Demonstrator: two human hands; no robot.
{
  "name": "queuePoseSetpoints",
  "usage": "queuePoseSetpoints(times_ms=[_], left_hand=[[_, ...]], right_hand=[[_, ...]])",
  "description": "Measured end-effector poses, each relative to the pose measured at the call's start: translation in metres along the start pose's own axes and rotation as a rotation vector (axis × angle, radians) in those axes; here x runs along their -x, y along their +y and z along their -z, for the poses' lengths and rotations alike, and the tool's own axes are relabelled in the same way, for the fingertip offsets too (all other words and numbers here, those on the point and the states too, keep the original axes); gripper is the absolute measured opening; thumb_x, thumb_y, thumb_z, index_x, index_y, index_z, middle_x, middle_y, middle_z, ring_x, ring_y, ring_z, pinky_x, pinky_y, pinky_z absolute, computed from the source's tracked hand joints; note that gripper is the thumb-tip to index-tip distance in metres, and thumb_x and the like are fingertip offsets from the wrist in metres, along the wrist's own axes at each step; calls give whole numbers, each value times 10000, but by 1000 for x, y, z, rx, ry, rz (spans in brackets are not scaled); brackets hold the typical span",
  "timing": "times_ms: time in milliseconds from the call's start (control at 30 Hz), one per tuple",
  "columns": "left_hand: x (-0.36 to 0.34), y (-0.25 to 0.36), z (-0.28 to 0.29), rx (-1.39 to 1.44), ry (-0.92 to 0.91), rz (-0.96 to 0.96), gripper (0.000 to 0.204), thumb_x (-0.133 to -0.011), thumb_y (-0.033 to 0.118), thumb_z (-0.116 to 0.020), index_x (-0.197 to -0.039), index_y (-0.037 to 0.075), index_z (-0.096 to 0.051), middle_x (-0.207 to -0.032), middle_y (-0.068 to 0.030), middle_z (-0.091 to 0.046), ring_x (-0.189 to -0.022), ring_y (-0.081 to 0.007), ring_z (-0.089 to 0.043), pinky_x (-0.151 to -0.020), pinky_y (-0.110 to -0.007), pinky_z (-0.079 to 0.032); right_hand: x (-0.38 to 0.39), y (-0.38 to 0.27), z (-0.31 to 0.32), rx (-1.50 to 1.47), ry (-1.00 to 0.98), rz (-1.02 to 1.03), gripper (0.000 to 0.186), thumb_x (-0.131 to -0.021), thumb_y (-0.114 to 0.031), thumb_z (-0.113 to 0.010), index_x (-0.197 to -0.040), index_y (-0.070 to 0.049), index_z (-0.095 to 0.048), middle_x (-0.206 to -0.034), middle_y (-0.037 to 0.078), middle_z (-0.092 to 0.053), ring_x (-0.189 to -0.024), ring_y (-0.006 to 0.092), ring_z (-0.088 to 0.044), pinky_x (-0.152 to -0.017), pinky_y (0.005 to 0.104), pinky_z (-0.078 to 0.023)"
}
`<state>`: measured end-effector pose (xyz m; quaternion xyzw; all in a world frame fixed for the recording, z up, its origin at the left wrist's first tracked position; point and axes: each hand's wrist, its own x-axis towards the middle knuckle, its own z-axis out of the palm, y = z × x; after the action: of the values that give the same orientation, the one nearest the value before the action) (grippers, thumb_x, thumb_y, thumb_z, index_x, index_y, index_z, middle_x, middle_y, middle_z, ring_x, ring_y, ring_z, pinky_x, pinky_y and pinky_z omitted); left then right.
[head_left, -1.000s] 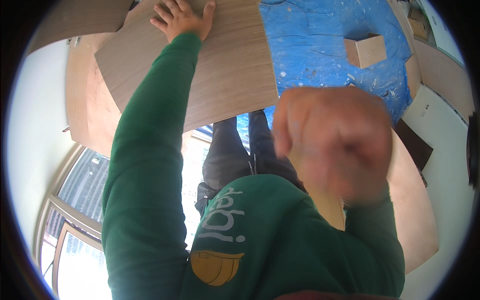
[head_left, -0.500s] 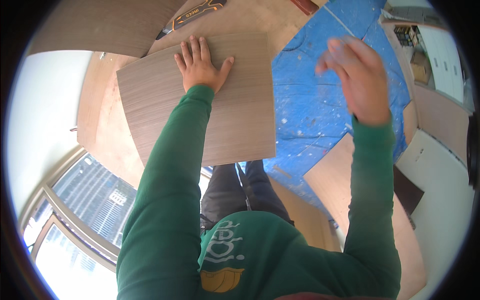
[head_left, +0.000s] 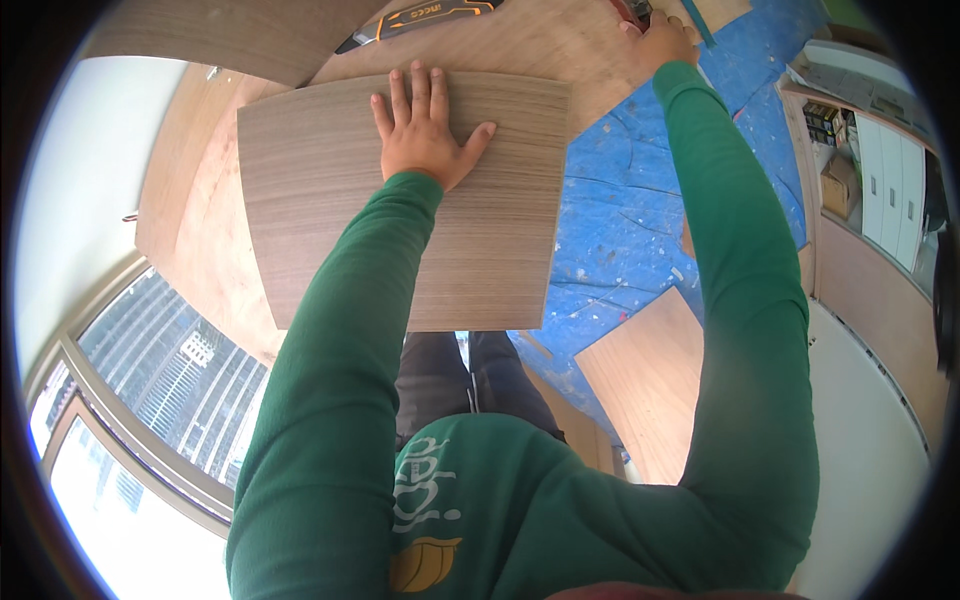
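My left hand [head_left: 428, 135] lies flat on a grey-brown wood-grain board [head_left: 480, 230], fingers spread and holding nothing. The board rests on a plywood worktop [head_left: 530, 50], its near edge in front of my legs. At the far side, my right hand [head_left: 663, 45] reaches out with its fingers closed round the near end of a dark red tool [head_left: 632, 12]. The picture's upper edge cuts off most of that tool, so its kind is unclear. Beyond the board lies a black and orange utility knife [head_left: 425, 16].
Another brown board [head_left: 210, 35] stands at the upper left. Paint-specked blue sheeting [head_left: 620, 200] covers the floor on the right, with a pale plywood piece [head_left: 650, 380] on it. A window [head_left: 170, 360] is at the left, white drawers [head_left: 885, 190] at the far right.
My right hand has moved forward and left from above the blue sheeting to the dark red tool and closed on it. My left hand stays flat on the board.
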<state>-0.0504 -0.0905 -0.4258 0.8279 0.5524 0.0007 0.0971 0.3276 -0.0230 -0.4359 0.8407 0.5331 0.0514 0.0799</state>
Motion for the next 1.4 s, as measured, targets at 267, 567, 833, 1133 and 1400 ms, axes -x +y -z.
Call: queuePoseSetpoints(times_ms=[267, 567, 833, 1133, 1400], left_hand=[[0, 0, -3, -11, 6, 0, 1063, -940, 777, -477, -1666, 50, -204, -1745, -138, -177, -1623, -360, -63, -1297, -578, -32], [-1, 0, -6, -63, 59, -19, 1068, -929, 785, -492, -1656, 46, -236, -1733, -143, -215, -1618, -363, -93, -1299, -576, -60], [-1, -8, -25, -66, 167, -54, 1081, -916, 814, -483, -1652, 55, -258, -1726, -152, -230, -1615, -367, -106, -1298, -574, -73], [-2, -6, -27, -55, 178, -109, 1097, -912, 836, -453, -1641, 35, -280, -1715, -190, -242, -1610, -403, -104, -1291, -588, -50], [-2, -15, -32, 1, 217, -138, 1096, -915, 848, -417, -1647, 45, -272, -1716, -198, -238, -1608, -421, -94, -1286, -606, -45]], right_hand=[[96, -38, 44, -1032, -296, -204, 586, -859, -488, -788, -1018, 68, -691, -960, 200, -739, -844, 333, -718, -786, 428, -571], [128, -89, 32, -769, 33, -149, 628, -872, -526, -765, -1027, 71, -646, -1003, 241, -701, -961, 398, -695, -825, 476, -562], [148, -91, 35, -614, 26, -91, 608, -899, -442, -746, -1181, 77, -600, -1168, 311, -650, -1090, 477, -637, -941, 516, -533], [154, -92, 32, -696, 87, -168, 580, -895, -422, -744, -1181, 61, -599, -1171, 317, -648, -1059, 481, -655, -935, 524, -546], [156, -100, 37, -724, -10, -257, 632, -912, -449, -725, -1226, 82, -592, -1179, 336, -670, -1105, 484, -664, -950, 517, -548]])
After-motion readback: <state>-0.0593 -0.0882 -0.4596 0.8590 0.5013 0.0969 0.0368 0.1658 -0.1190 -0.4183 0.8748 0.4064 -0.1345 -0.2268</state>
